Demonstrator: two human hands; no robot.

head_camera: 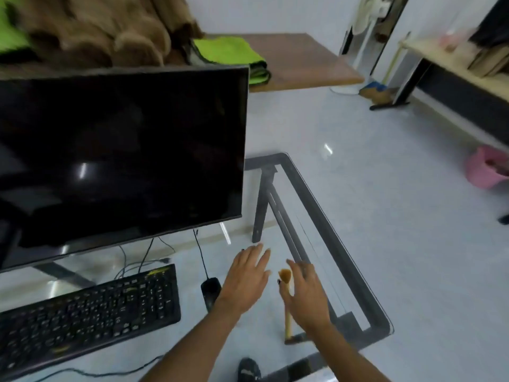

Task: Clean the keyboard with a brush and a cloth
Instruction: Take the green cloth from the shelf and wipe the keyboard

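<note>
A black keyboard [88, 312] lies on the glass desk [338, 244] at the lower left, in front of a dark monitor [121, 161]. A brush [288, 323] with a pale wooden handle and tan bristles lies on the glass to the right. My right hand [305, 296] sits over the middle of the brush with fingers extended and the thumb beside the bristles; a firm grip does not show. My left hand [248, 277] hovers flat, fingers straight, just left of the brush and holds nothing. A green cloth [231, 53] lies folded on a wooden table behind the monitor.
A black mouse [210, 292] rests between the keyboard and my left hand, its cable running up behind the monitor. Brown fabric [104, 31] is piled at the upper left. A pink bucket [487, 168] stands on the floor at the right. The view is motion-blurred.
</note>
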